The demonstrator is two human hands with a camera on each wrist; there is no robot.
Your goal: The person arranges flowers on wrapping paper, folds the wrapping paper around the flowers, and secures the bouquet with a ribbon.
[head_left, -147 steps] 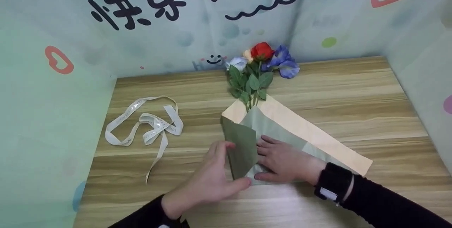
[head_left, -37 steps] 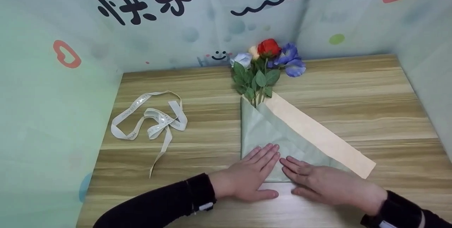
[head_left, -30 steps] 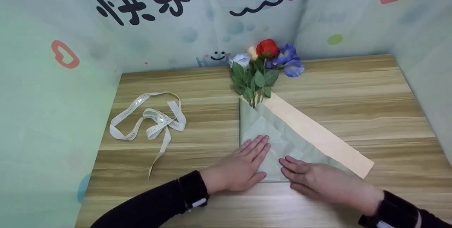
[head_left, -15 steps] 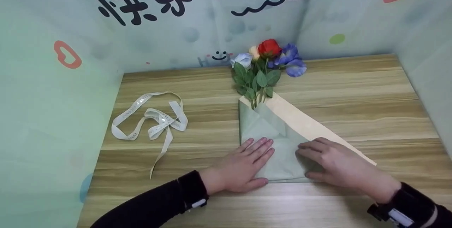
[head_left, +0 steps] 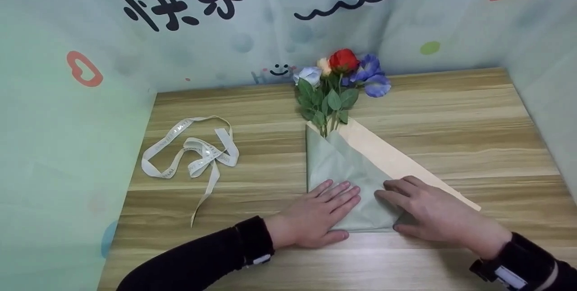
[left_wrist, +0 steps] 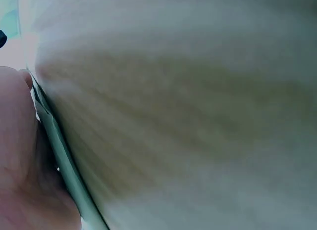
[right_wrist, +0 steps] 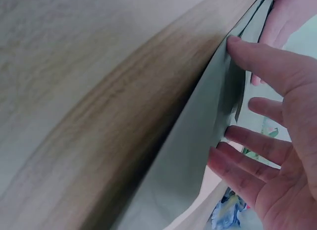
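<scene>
Artificial flowers, among them a red rose (head_left: pixel 344 61) and a purple-blue bloom (head_left: pixel 370 76), lie at the back of the table. Their stems run into green wrapping paper (head_left: pixel 329 160), folded over from the left. A strip of the paper's peach side (head_left: pixel 396 153) shows along the right. My left hand (head_left: pixel 322 214) rests flat on the folded paper, fingers straight. On the paper's right side, my right hand (head_left: pixel 432 212) touches a raised fold. In the right wrist view its fingers (right_wrist: pixel 262 143) are spread and loosely bent, fingertips and thumb against the green paper (right_wrist: pixel 173 170).
A loose white printed ribbon (head_left: pixel 205 155) lies in loops on the wooden table (head_left: pixel 252 119), left of the bouquet. Pale printed cloth walls (head_left: pixel 252 43) enclose the table at the back and both sides.
The left flap, held up earlier, now lies folded flat under my left hand. My right hand has shifted right and up to the paper's right side, where a fold is now raised.
</scene>
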